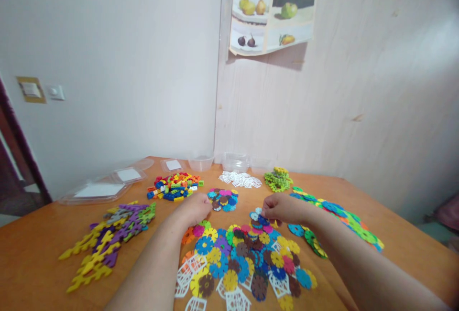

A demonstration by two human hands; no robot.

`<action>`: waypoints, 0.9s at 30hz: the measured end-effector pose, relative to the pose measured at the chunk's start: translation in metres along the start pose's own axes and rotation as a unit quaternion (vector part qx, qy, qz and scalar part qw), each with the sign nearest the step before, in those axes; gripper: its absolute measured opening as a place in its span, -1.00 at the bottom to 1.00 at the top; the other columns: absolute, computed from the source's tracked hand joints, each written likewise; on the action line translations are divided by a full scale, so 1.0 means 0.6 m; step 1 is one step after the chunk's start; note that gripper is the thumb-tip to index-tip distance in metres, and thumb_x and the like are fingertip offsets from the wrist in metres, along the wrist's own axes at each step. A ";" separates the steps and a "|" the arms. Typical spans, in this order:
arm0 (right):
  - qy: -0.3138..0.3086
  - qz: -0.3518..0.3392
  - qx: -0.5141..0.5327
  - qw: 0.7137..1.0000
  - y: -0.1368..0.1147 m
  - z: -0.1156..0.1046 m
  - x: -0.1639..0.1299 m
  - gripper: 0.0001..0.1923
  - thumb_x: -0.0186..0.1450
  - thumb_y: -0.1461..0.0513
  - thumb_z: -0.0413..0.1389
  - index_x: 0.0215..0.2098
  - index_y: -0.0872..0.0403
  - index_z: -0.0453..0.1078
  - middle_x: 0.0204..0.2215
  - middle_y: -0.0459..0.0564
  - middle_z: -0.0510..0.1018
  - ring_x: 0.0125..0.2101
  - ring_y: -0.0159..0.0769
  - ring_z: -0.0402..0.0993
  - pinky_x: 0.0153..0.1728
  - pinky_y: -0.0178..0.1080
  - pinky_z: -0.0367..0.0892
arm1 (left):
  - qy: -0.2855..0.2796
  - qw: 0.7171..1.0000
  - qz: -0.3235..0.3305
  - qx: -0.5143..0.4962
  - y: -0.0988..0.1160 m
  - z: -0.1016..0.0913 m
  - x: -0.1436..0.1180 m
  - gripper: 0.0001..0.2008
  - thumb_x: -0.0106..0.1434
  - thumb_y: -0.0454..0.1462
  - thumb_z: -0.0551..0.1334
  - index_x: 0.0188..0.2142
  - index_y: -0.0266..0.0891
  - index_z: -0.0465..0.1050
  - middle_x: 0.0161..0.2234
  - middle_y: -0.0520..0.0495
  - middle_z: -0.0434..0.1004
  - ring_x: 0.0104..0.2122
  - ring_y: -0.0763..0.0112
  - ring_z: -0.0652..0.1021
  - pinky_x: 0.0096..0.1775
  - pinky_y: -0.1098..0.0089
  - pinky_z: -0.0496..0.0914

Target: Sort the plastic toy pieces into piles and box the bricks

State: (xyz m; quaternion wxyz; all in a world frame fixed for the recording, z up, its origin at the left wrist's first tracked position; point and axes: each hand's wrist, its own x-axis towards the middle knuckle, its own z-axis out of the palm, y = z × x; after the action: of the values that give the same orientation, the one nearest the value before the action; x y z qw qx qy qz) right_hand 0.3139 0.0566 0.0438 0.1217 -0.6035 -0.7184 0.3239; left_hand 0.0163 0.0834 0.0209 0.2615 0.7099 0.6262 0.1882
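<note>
The right hand (283, 207) pinches a small blue plastic flower disc (258, 217) at the far edge of the multicoloured pile of interlocking discs (247, 258). The left hand (195, 209) rests curled on the same pile's near-left edge, its finger state hidden. Risk: either forearm could sweep loose discs across the orange wooden table (32, 253).

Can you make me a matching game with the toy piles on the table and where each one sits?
Things:
1. pile of small coloured plastic bricks
2. heap of white lattice plastic pieces
3. heap of yellow, purple and green jagged flat pieces
4. clump of lime-green plastic pieces

Places:
A. far left
B. back right
C. back middle
D. back left, beyond the left hand

Pairs: 1-D, 2-C, 3-A, 4-B
</note>
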 end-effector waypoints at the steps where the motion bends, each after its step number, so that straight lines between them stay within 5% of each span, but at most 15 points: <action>1: -0.001 -0.002 -0.009 1.000 -0.007 0.002 0.006 -0.85 0.20 0.25 0.17 -0.51 0.10 0.36 -0.60 -0.10 0.52 -0.61 -0.40 0.43 -0.58 -0.39 0.26 | 0.001 1.000 -0.001 -0.003 0.000 0.000 0.000 -0.87 0.09 -0.33 0.14 -0.57 -0.23 0.27 -0.62 0.07 0.31 -0.61 0.49 0.30 -0.56 0.48 0.07; 5: 0.027 -0.001 -0.032 0.999 -0.032 0.007 0.029 -0.82 0.18 0.26 0.20 -0.55 0.10 0.35 -0.65 -0.13 0.47 -0.63 -0.43 0.38 -0.62 -0.41 0.21 | 0.000 1.000 -0.005 0.003 0.000 0.001 0.002 -0.86 0.08 -0.33 0.13 -0.59 -0.22 0.26 -0.62 0.06 0.31 -0.61 0.50 0.29 -0.57 0.47 0.06; 14: 0.106 -0.005 0.112 0.988 -0.079 0.040 0.088 -0.76 0.31 0.23 0.07 -0.52 0.11 0.33 -0.61 -0.12 0.47 -0.66 -0.52 0.30 -0.66 -0.45 0.11 | -0.002 1.000 0.004 0.028 0.001 -0.001 0.006 -0.84 0.08 -0.33 0.14 -0.62 -0.22 0.27 -0.63 0.05 0.33 -0.62 0.49 0.30 -0.55 0.46 0.08; 27: 0.044 -0.015 -0.059 0.997 -0.004 0.027 0.046 -0.75 0.05 0.12 0.33 -0.43 0.08 0.42 -0.54 -0.12 0.52 -0.51 -0.40 0.39 -0.56 -0.42 0.17 | 0.008 1.000 0.010 0.023 0.009 -0.003 -0.003 -0.83 0.01 -0.38 0.19 -0.63 -0.22 0.25 -0.65 0.10 0.24 -0.62 0.50 0.26 -0.56 0.46 0.03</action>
State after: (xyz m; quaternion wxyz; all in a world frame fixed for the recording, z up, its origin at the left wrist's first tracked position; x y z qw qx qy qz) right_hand 0.2961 0.0773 0.0272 0.1226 -0.6128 -0.7387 0.2524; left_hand 0.0194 0.0816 0.0257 0.2388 0.7201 0.6256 0.1820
